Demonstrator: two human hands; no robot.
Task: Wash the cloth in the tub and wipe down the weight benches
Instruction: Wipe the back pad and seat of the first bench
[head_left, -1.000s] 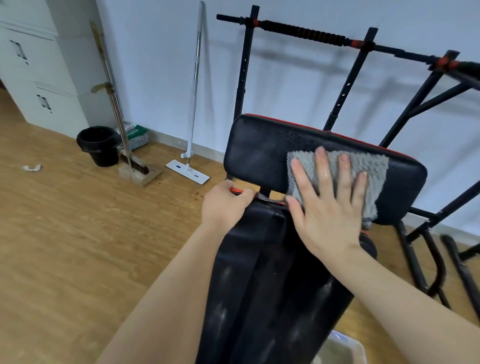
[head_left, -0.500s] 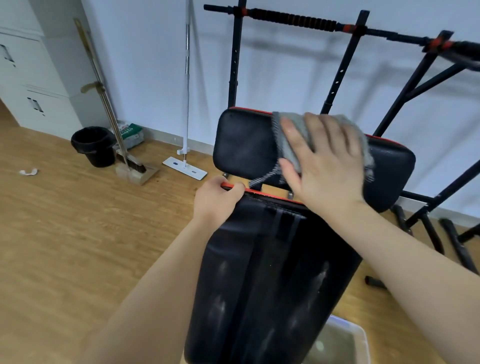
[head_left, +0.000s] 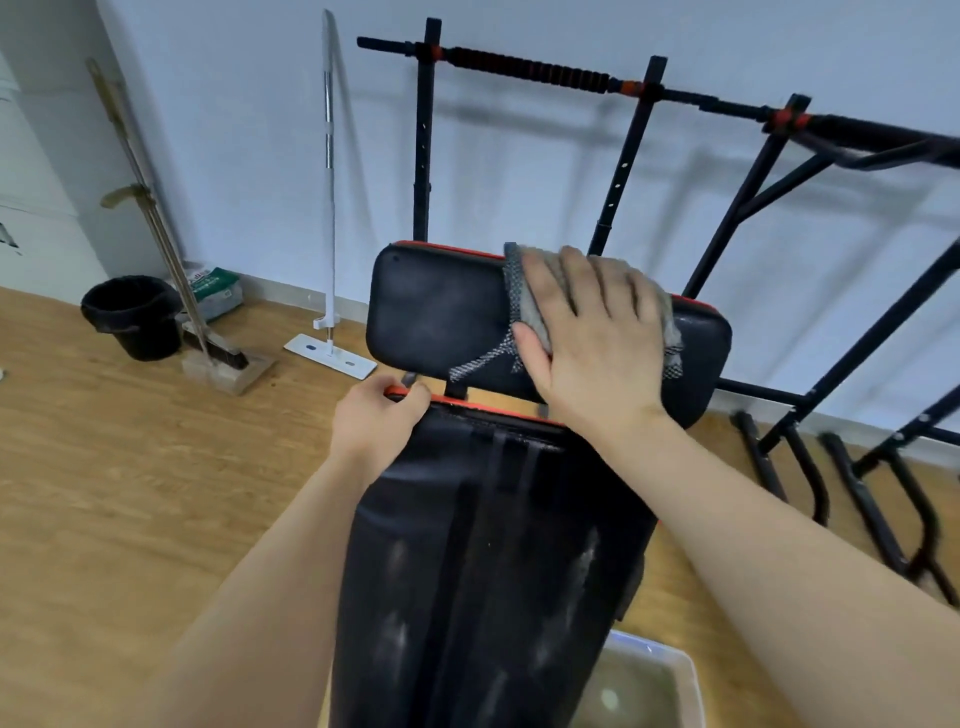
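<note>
Pressing crumpled grey cloth (head_left: 519, 296) onto the pad (head_left: 436, 312), right grip (head_left: 597, 343) lies flat-fingered; left grip (head_left: 376, 423) clutches bench (head_left: 493, 545).

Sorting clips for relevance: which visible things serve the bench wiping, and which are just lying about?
Job: cloth, right hand pressing it, upper pad, long bench pad, left hand, tub.
Lying about: black bucket, broom, flat mop, green bag, pull-up rack.

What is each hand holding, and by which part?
Right hand lies flat over the grey cloth on the headrest pad. Left hand grips the main pad by its red-trimmed top edge.
</note>
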